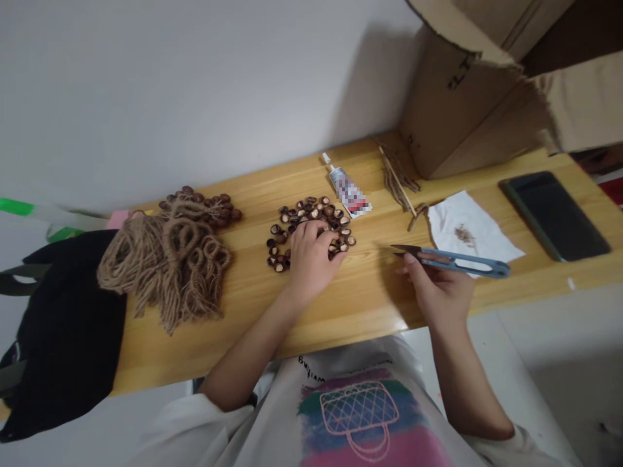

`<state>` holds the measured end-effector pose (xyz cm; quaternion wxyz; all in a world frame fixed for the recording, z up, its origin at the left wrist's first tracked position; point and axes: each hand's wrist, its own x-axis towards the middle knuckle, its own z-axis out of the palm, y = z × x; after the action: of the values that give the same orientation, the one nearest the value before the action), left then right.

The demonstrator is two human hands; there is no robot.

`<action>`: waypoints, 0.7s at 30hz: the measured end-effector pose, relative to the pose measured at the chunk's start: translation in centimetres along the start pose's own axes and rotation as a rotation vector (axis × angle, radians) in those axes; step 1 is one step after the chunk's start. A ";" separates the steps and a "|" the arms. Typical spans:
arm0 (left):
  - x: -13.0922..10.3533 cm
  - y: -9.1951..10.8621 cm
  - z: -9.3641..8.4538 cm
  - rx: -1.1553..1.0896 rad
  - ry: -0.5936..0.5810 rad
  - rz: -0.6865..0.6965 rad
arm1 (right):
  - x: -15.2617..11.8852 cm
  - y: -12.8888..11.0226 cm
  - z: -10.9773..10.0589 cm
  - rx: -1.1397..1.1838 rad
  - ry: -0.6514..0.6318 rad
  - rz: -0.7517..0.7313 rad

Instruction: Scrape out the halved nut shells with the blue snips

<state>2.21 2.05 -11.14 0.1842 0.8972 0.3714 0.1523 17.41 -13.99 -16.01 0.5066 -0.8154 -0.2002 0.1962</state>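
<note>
My left hand [312,254] rests palm down over a cluster of halved brown nut shells [344,222]. Its thumb and fingers are apart and touch the shells; its fingertips are partly hidden among them. Several shells show pale insides. In my right hand [445,292] is a pair of blue thread snips [462,261], gripped with the dark blades pointing left, above the wooden table [341,311]. Beyond the shells lies a glue tube [349,191] with a white nozzle cap.
On the left, bundles of brown twine [170,266] lie before whole nuts [224,209], beside a black cloth bag [68,324]. Rightward are a thin stick [396,180] with twine strands, white paper [470,217] with brown crumbs, a phone [555,215] and a cardboard box [462,110].
</note>
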 end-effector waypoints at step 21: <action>-0.2 0.4 0.3 -0.024 0.017 0.017 | -0.2 0.6 0.1 0.021 -0.041 -0.117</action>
<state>2.45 1.63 -11.25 0.1904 0.8967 0.3636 0.1656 17.28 -14.25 -16.54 0.5215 -0.7927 -0.2559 0.1850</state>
